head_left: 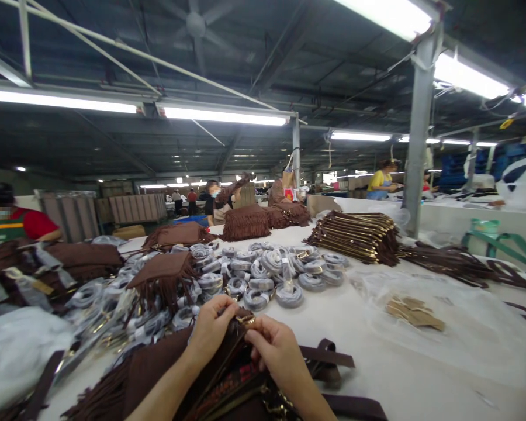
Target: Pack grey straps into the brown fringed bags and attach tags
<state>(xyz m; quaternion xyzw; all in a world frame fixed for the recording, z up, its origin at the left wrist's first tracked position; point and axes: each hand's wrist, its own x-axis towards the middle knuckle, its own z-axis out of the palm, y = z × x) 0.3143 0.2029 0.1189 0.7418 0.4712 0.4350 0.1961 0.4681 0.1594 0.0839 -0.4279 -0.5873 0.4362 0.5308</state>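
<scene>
A dark brown fringed bag (149,368) lies on the table right in front of me, its fringe spread toward the lower left. My left hand (214,327) pinches the bag's upper edge between thumb and fingers. Close beside it, my right hand (269,345) has its fingers closed on a small gold metal clasp (246,320) at that same edge. Under my right wrist, a gold chain (277,403) and patterned reddish fabric (230,383) show. Brown straps (328,356) stick out to the right of the bag.
Beyond my hands lie many plastic-wrapped coiled straps (263,269) and a brown fringed flap (162,272). Gold-edged brown pieces (355,234) are stacked at back right, near a metal post (421,117). Tan tags (414,313) rest on plastic sheeting (473,327). A co-worker (21,219) is at left.
</scene>
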